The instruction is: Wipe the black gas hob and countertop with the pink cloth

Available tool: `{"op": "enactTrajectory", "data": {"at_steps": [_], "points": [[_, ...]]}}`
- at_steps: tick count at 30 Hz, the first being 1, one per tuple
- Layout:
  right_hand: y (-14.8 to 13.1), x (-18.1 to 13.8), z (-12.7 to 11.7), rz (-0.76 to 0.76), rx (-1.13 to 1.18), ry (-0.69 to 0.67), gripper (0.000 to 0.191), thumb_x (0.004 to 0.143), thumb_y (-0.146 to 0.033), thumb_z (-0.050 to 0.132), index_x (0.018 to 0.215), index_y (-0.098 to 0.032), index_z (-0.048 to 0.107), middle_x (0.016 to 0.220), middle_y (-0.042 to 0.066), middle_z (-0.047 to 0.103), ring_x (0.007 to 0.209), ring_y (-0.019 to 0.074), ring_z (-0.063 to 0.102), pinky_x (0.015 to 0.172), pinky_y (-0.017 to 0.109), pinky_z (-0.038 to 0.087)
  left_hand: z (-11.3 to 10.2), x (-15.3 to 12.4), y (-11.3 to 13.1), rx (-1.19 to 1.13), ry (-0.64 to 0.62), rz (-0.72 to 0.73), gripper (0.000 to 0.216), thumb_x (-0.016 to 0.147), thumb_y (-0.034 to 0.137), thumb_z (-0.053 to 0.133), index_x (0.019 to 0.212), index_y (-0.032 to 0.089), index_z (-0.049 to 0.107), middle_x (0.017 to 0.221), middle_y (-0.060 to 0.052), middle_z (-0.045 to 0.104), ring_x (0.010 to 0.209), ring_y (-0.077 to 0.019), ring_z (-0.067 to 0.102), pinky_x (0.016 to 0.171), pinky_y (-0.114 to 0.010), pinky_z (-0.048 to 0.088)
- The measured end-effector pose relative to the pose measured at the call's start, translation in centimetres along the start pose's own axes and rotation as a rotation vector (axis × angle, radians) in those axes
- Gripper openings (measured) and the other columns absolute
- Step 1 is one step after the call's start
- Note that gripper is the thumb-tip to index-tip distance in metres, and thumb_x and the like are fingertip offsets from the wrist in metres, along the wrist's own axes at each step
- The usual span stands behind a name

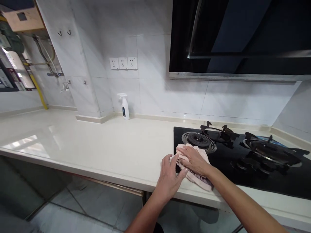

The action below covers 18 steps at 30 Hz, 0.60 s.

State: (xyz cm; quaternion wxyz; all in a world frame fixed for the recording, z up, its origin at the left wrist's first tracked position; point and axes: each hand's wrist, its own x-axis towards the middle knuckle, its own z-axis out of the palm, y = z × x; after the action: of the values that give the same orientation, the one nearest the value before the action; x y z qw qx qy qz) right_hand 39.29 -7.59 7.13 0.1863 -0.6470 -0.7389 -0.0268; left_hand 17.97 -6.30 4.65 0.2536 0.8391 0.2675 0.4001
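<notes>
Under my right hand (194, 160) is a pale pink cloth (200, 183), bunched at the left front corner of the black gas stove (224, 174). The fingers press into the cloth and hold it against the glass. Part of the cloth hangs toward the front of the counter. Just left of it, my left hand (168, 176) has its fingers bent but apart, with nothing in them. Its fingertips are at the stove's left edge, close to the cloth. Directly behind the cloth lies the left burner (199, 140), uncovered by its pan support.
A black pan support (220, 133) sits off the left burner, toward the back. The right burner (272, 151) has its support around it. A white spray bottle (125, 108) stands by the wall on the cream counter (104, 147). A black range hood (233, 38) overhangs the stove.
</notes>
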Motion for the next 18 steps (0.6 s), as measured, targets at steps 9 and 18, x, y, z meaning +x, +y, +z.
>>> {"op": "enactTrajectory", "data": {"at_steps": [9, 18], "points": [[1.0, 4.1, 1.0, 0.497, -0.085, 0.091, 0.072, 0.096, -0.06, 0.044, 0.154, -0.017, 0.044, 0.164, 0.023, 0.032, 0.15, 0.0455, 0.027, 0.115, 0.07, 0.022, 0.0, 0.5, -0.1, 0.001, -0.013, -0.001, 0.048, 0.1, 0.044, 0.056, 0.142, 0.022, 0.053, 0.132, -0.015, 0.054, 0.126, -0.0287, 0.051, 0.112, -0.051, 0.044], [-4.7, -2.2, 1.2, 0.386, -0.163, 0.108, 0.054, 0.1, -0.045, 0.042, 0.15, -0.027, 0.051, 0.152, 0.016, 0.052, 0.138, 0.0393, 0.044, 0.106, 0.063, 0.037, 0.3, 0.7, -0.9, -0.031, 0.077, 0.035, 0.043, 0.1, 0.038, 0.055, 0.141, 0.022, 0.053, 0.13, -0.013, 0.056, 0.122, -0.0266, 0.053, 0.109, -0.052, 0.045]]}}
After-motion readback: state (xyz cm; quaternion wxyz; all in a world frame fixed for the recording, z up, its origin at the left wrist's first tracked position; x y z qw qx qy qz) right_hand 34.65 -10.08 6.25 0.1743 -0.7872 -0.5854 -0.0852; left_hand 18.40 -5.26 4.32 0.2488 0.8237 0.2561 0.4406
